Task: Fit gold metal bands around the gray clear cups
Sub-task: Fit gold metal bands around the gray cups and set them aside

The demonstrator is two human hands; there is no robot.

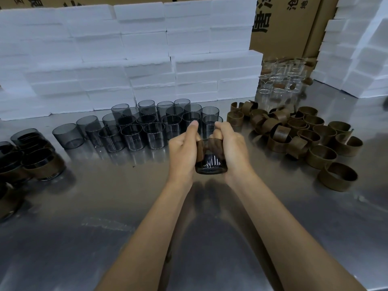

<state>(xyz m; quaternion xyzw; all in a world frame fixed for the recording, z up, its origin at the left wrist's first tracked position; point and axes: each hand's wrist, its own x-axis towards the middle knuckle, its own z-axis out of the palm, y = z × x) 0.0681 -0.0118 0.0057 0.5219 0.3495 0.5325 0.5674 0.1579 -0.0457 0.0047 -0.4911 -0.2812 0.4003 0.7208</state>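
- The left hand [184, 152] and the right hand [231, 150] hold one gray cup [211, 164] between them above the steel worktop [126, 217]; the fingers of both hands are curled round it, and most of them are hidden behind the cup.
- A gold band [207, 149] sits round the upper part of that cup, between the two palms; its ends are covered by the hands, so whether it is fully closed cannot be told.
- The left thumb points up beside the cup's rim; the right fingers are bunched at the rim on the other side.
- Just beyond the fingers stands a group of bare gray cups [155, 124], crowded so that their number is hard to make out.
- To the right of the right fingers lies a heap of loose gold bands [298, 133], some overlapping.
- Far to the left of the left fingers, banded cups [39, 162] are cut off by the picture's edge and lie in shadow.
- Beyond the heap of bands, clear glass cups [281, 80] are blurred.
- White foam blocks [147, 59] are stacked behind the cups.
- Cardboard boxes [283, 28] at the back carry large black Chinese characters, cut off and not readable in full.
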